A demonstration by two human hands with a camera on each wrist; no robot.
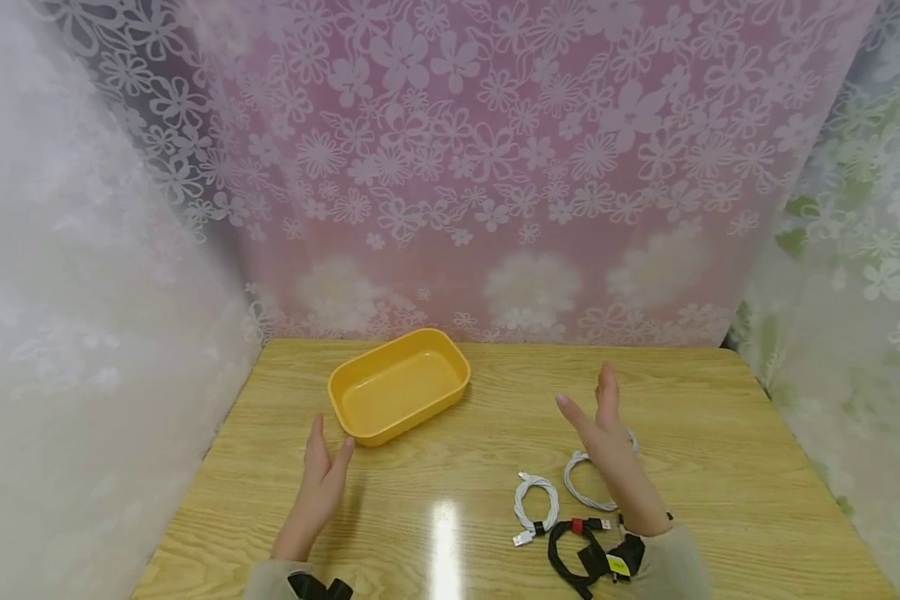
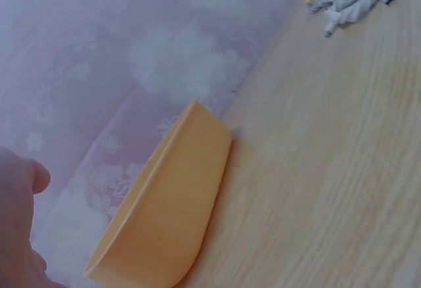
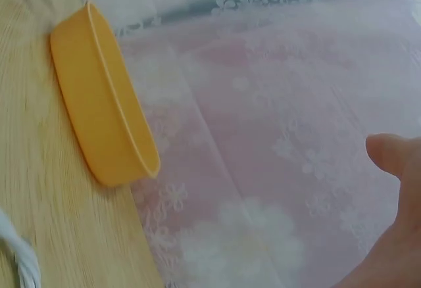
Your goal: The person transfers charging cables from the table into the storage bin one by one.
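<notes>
A yellow rectangular tub (image 1: 401, 429) with rounded corners stands at a slant on the left half of the table, with nothing inside. Just in front of its near left corner is my left hand (image 1: 318, 487), thumb and fingers extended, holding nothing. My right hand (image 1: 615, 454) hovers above the cables with its fingers straight and thumb spread. Beneath it lies a coiled white cable (image 1: 588, 500), partly hidden. To its left sits a smaller white cable coil (image 1: 521, 504) with a black tie. Nearer me is a coiled black cable (image 1: 558, 562) with a red tie.
Beside the black coil, a black item with a yellow label (image 1: 618, 567) lies partly behind the right sleeve. The wooden table (image 1: 495, 400) ends against a pink floral curtain (image 1: 457, 167) at the back. Pale curtains (image 1: 105, 333) hang at both sides.
</notes>
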